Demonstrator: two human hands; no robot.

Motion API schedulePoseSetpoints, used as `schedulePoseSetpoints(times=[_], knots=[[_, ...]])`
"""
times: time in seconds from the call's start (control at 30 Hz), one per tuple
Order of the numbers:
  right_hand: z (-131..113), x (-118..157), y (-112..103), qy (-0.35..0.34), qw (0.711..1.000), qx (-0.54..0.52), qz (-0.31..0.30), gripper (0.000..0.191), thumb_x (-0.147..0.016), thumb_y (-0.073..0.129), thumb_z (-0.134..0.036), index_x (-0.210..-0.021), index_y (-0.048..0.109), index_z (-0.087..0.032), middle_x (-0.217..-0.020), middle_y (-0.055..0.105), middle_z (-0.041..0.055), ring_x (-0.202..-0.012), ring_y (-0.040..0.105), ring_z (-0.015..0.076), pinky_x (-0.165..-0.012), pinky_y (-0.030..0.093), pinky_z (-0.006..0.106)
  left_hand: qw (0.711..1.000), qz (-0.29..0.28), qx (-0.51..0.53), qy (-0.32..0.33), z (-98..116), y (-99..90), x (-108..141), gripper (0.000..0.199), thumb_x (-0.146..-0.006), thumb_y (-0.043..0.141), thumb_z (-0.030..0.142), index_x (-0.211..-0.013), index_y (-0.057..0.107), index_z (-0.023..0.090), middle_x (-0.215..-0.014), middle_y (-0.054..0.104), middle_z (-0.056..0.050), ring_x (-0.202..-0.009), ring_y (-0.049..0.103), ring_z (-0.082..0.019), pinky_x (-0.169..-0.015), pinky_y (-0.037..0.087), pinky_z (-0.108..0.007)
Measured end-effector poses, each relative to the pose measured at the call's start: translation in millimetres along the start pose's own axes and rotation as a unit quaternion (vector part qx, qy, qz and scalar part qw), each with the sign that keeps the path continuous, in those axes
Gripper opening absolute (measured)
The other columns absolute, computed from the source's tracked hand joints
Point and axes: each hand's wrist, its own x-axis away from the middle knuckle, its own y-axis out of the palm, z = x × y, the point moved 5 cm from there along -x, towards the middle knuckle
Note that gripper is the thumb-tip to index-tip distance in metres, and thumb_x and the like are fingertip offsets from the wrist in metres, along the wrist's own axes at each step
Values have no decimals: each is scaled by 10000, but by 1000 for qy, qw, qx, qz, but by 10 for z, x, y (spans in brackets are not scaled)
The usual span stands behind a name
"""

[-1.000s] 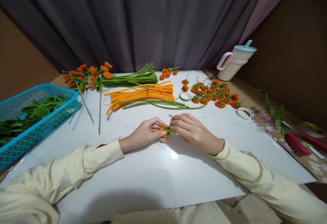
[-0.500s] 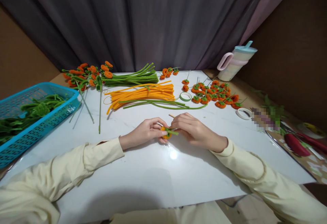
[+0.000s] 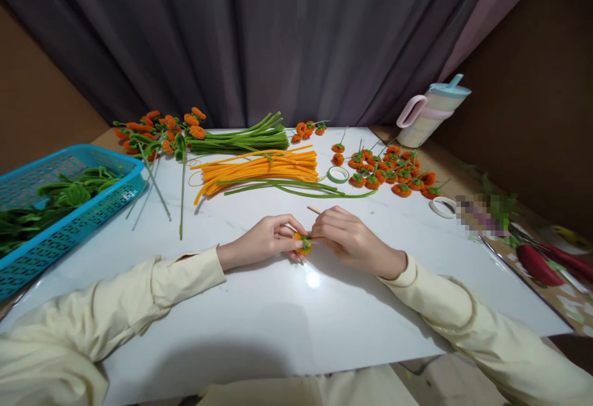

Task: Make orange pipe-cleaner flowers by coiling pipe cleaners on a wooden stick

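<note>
Between the fingertips of my left hand [image 3: 271, 238] is a small orange flower [image 3: 304, 245] with a green centre. My right hand [image 3: 347, 236] is closed on a thin tan stick [image 3: 314, 209], whose end sticks out above the knuckles; its fingertips meet the flower's right side. Behind the hands lie two long green stems [image 3: 287, 187], a bundle of orange pipe cleaners [image 3: 259, 171] and a bundle of green ones [image 3: 241, 142]. Many finished-looking orange flower heads [image 3: 391, 168] rest to the right.
A blue basket [image 3: 88, 202] of green leaves stands left, near orange flowers on stems [image 3: 169, 128]. Green tape [image 3: 338, 175] and a white roll [image 3: 443, 207] lie on the white table [image 3: 259, 325]. A tumbler [image 3: 428, 115] and red-handled tool [image 3: 540, 265] are at right.
The green strip that stuck out to the right of the flower now shows shorter, close to its centre. My right hand has shifted slightly left, and the view has moved a little.
</note>
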Motion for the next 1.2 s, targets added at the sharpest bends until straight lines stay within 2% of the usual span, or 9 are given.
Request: schedulePoseSetpoints(times=[0.2, 0.37, 0.57, 0.77, 1.03, 1.2], knots=[[-9, -10, -5, 13, 1000, 12, -9, 144, -866, 434, -85, -869, 556, -161, -766, 595, 51, -759, 528, 162, -812, 423, 359, 999, 41, -19, 9, 2, -11, -5, 270, -747, 686, 299, -892, 537, 127, -740, 679, -54, -699, 668, -157, -681, 512, -269], [-23, -17, -17, 31, 999, -9, -4, 146, -867, 431, -97, -857, 559, -166, -753, 606, 48, -728, 543, 162, -797, 439, 367, 999, 50, -11, 11, -10, -3, -5, 295, -728, 699, 314, -873, 511, 139, -741, 662, -38, -725, 665, -161, -697, 518, -282], [-9, -27, -24, 86, 995, -51, 25, 141, -859, 446, -103, -806, 560, -168, -704, 610, 44, -663, 537, 151, -726, 475, 339, 998, 61, -7, 30, -9, -8, -7, 310, -739, 687, 345, -880, 497, 145, -762, 660, -41, -743, 670, -171, -729, 529, -316], [5, -33, -41, 108, 991, -65, 36, 145, -867, 447, -121, -792, 561, -171, -689, 601, 30, -657, 536, 141, -688, 486, 312, 997, 58, -7, 45, 18, -7, 14, 305, -744, 685, 344, -882, 498, 145, -794, 658, -46, -743, 668, -167, -739, 527, -319], [75, -24, -82, 150, 985, -79, 41, 116, -845, 501, -133, -780, 593, -157, -710, 619, 27, -624, 551, 110, -577, 430, 220, 997, 14, 22, 73, 97, 27, 49, 310, -755, 682, 262, -968, 490, 145, -900, 654, -72, -840, 649, -179, -800, 502, -340], [85, -17, -68, 164, 981, -96, 43, 103, -841, 523, -147, -766, 593, -157, -698, 614, 16, -606, 542, 101, -572, 417, 214, 997, 27, 14, 72, 89, 18, 44, 291, -761, 679, 268, -950, 498, 138, -893, 663, -77, -840, 654, -184, -812, 499, -349]])
